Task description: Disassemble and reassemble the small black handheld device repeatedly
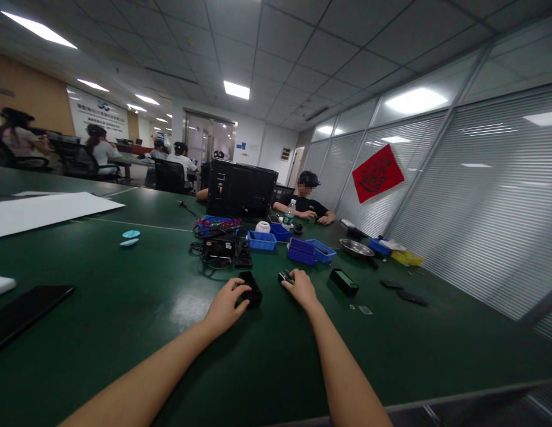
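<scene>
My left hand (228,303) grips the near left side of a small black open box (253,295) standing on the green table. Thumb and fingers are curled over its edge. To the right of that box, my right hand (301,288) has its fingers closed on a small dark piece with a pale top (283,277), low over the table; the fingers cover much of it. Farther right rests a black case with a green board inside (344,281). A small ring (352,306) and a clear plastic bit (365,310) lie near it.
Beyond my hands are a black soldering station (219,252), blue bins (262,240), a water bottle (289,214) and a large black panel (241,188). Two flat black pieces (412,298) and a metal dish (357,248) lie right. Another person (308,204) sits across the table.
</scene>
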`<action>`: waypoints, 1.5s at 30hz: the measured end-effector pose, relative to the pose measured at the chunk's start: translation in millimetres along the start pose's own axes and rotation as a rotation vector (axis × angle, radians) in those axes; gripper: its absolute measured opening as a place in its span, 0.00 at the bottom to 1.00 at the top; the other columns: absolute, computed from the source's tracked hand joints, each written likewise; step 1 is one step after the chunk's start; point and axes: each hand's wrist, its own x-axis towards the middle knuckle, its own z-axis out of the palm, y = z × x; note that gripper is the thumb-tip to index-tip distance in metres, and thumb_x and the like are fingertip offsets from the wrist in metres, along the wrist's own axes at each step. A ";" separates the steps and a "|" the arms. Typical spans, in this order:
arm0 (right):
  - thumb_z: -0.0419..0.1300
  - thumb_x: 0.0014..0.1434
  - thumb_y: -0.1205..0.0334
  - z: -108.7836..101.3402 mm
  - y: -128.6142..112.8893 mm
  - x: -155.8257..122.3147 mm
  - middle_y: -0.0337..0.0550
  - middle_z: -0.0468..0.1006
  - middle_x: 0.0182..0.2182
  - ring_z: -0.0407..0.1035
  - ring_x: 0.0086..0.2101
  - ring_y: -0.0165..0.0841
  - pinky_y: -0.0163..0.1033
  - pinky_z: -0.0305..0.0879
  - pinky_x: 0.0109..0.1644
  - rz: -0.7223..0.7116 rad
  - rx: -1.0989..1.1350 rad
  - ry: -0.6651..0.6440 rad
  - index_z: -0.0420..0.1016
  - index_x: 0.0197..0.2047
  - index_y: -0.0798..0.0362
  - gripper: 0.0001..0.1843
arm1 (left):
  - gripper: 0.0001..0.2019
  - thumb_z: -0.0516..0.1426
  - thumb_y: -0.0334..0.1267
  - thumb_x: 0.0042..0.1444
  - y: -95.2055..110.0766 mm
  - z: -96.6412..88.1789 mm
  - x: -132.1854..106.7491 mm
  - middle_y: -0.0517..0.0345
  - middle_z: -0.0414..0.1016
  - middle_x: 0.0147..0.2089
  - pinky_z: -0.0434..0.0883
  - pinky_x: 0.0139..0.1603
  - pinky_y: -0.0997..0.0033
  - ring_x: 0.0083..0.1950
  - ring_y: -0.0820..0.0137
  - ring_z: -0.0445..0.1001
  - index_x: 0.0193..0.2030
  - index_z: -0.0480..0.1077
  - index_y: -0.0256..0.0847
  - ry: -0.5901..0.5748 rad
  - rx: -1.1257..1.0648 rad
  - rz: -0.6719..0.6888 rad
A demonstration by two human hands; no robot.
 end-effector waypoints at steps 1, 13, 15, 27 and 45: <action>0.55 0.51 0.48 -0.2 -0.4 0.4 0.48 0.68 0.45 0.63 0.45 0.37 0.35 0.59 0.42 -0.002 0.026 0.001 0.65 0.48 0.52 0.24 | 0.15 0.53 0.35 0.49 0.0 -0.3 0.2 0.56 0.62 0.51 0.63 0.54 0.65 0.50 0.67 0.65 0.46 0.66 0.47 0.020 0.004 0.005; 0.57 0.50 0.53 -3.6 -6.3 -5.3 0.48 0.70 0.42 0.66 0.41 0.37 0.36 0.60 0.37 0.074 -0.117 -0.015 0.66 0.41 0.53 0.16 | 0.38 0.58 0.48 0.44 -10.6 8.0 3.8 0.49 0.43 0.66 0.55 0.59 0.57 0.63 0.56 0.50 0.62 0.47 0.49 -0.086 0.064 -0.110; 0.56 0.52 0.56 -4.2 -8.0 -6.4 0.48 0.69 0.42 0.66 0.41 0.37 0.37 0.60 0.38 0.068 -0.150 0.040 0.65 0.40 0.53 0.14 | 0.40 0.58 0.51 0.43 -10.2 8.6 4.0 0.48 0.42 0.66 0.55 0.59 0.57 0.64 0.55 0.49 0.62 0.46 0.48 -0.129 0.077 -0.125; 0.53 0.52 0.47 1.1 1.9 -0.2 0.53 0.71 0.41 0.67 0.41 0.42 0.39 0.61 0.36 0.109 -0.079 -0.071 0.68 0.38 0.54 0.20 | 0.36 0.56 0.54 0.44 -13.1 10.9 4.4 0.49 0.44 0.66 0.54 0.59 0.60 0.64 0.57 0.50 0.60 0.53 0.47 -0.151 0.142 -0.129; 0.54 0.50 0.44 15.7 7.7 9.3 0.49 0.73 0.37 0.69 0.36 0.38 0.35 0.58 0.30 0.141 0.037 -0.115 0.63 0.37 0.53 0.21 | 0.30 0.57 0.48 0.46 -10.5 6.9 4.3 0.52 0.48 0.64 0.55 0.59 0.62 0.62 0.59 0.54 0.56 0.58 0.48 -0.125 0.093 -0.147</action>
